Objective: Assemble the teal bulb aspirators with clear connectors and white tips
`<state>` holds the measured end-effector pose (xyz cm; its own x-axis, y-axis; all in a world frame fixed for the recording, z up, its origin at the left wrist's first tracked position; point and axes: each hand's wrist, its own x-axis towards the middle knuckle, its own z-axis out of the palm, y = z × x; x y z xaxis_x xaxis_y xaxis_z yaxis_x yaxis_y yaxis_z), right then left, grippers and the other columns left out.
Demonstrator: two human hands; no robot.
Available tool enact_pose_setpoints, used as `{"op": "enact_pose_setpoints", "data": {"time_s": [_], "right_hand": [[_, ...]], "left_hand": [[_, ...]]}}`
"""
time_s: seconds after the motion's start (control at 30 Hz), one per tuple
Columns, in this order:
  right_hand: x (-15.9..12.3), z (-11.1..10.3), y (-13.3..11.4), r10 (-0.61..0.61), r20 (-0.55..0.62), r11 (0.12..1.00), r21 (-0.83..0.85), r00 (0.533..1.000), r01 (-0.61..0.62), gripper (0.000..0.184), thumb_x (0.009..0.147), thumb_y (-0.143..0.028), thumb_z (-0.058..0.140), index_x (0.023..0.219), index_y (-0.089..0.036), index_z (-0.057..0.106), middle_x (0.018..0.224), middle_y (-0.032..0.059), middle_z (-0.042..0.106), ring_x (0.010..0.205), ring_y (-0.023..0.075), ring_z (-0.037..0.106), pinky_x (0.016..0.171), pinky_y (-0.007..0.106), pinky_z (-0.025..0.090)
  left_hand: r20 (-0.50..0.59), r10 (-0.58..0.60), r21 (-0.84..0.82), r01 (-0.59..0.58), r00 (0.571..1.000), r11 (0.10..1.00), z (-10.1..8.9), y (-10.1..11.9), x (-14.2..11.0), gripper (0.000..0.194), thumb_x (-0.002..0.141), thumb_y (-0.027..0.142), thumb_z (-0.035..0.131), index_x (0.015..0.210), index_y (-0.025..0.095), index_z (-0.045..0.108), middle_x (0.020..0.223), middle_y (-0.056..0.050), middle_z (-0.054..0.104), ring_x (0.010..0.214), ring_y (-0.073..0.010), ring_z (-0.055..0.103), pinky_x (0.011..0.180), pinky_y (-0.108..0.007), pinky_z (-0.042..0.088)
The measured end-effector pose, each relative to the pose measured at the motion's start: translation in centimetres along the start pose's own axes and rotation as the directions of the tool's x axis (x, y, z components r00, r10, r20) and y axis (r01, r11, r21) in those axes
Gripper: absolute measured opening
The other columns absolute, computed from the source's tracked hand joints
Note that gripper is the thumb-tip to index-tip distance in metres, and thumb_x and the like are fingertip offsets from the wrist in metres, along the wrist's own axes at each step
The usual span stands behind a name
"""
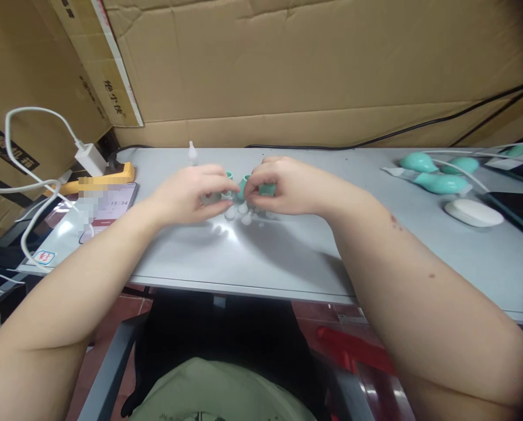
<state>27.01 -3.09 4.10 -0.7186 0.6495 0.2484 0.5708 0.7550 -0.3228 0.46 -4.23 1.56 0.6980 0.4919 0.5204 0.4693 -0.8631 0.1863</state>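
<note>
Fingers of left hand and right hand pinch small teal rubber bulbs

- Our left hand and right hand curl over small teal pieces; their fingers hide most of each piece, so we cannot tell its shape.
- The small white parts under our hands are too blurred to name.
- The phone screen is partly blurred.
- The surface runs off the right edge.
</note>
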Motion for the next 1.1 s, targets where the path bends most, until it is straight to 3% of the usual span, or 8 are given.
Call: {"op": "enact_pose_setpoints", "data": {"time_s": [0.13, 0.27, 0.53, 0.83, 1.1], "right_hand": [[-0.3, -0.7, 0.0, 0.025, 0.07, 0.999, -0.043, 0.997, -0.022, 0.016, 0.083, -0.019, 0.068, 0.082, -0.027, 0.082, 0.083, 0.0023, 0.079, 0.094, 0.0269, 0.061, 0.089, 0.043, 0.047], [-0.5, -0.9, -0.1, 0.083, 0.122, 0.993, -0.097, 0.989, -0.071, 0.013, 0.082, -0.018, 0.073, 0.077, -0.027, 0.082, 0.087, 0.0041, 0.077, 0.099, 0.0288, 0.059, 0.096, 0.046, 0.047], [-0.8, -0.8, -0.6, 0.117, 0.17, 0.986, -0.135, 0.978, -0.095, 0.02, 0.083, -0.015, 0.075, 0.074, -0.031, 0.083, 0.089, 0.0054, 0.075, 0.101, 0.0304, 0.058, 0.087, 0.045, 0.047], [-0.4, 0.3, -0.6, 0.104, 0.108, 0.971, -0.224, 0.989, -0.078, 0.02, 0.087, -0.014, 0.075, 0.076, -0.027, 0.085, 0.082, 0.0099, 0.067, 0.093, 0.0303, 0.054, 0.087, 0.046, 0.043], [0.0, 0.8, -1.1, 0.166, 0.151, 0.956, -0.269, 0.975, -0.121, 0.017, 0.083, -0.011, 0.081, 0.075, -0.026, 0.086, 0.082, 0.0101, 0.067, 0.091, 0.0306, 0.053, 0.091, 0.049, 0.04]], "left_hand": [[0.185, -0.007, 0.009, 0.005, 0.983, 1.0, 0.6, -0.1, -0.1, 0.03, 0.103, 0.036, 0.063, 0.124, 0.025, 0.082, 0.106, -0.006, 0.078, 0.084, -0.0178, 0.069, 0.071, -0.032, 0.049], [0.267, -0.065, 0.105, 0.038, 0.962, 0.994, 0.6, 0.2, 0.1, 0.029, 0.102, 0.034, 0.064, 0.121, 0.025, 0.083, 0.104, -0.004, 0.081, 0.082, -0.019, 0.07, 0.064, -0.033, 0.04], [0.277, -0.09, 0.044, 0.081, 0.957, 0.996, 0.6, -0.1, 0.1, 0.017, 0.097, 0.029, 0.065, 0.098, 0.022, 0.08, 0.093, -0.003, 0.08, 0.074, -0.0162, 0.064, 0.065, -0.031, 0.041], [0.239, -0.132, -0.116, 0.164, 0.962, 0.98, -0.2, -0.4, 0.0, 0.013, 0.094, 0.027, 0.067, 0.093, 0.022, 0.079, 0.082, -0.001, 0.079, 0.067, -0.0133, 0.065, 0.066, -0.028, 0.049], [0.221, -0.255, -0.22, 0.303, 0.941, 0.927, -1.1, -0.4, -0.2, 0.014, 0.09, 0.033, 0.074, 0.09, 0.021, 0.082, 0.084, -0.003, 0.082, 0.074, -0.0154, 0.072, 0.066, -0.026, 0.054]]}}
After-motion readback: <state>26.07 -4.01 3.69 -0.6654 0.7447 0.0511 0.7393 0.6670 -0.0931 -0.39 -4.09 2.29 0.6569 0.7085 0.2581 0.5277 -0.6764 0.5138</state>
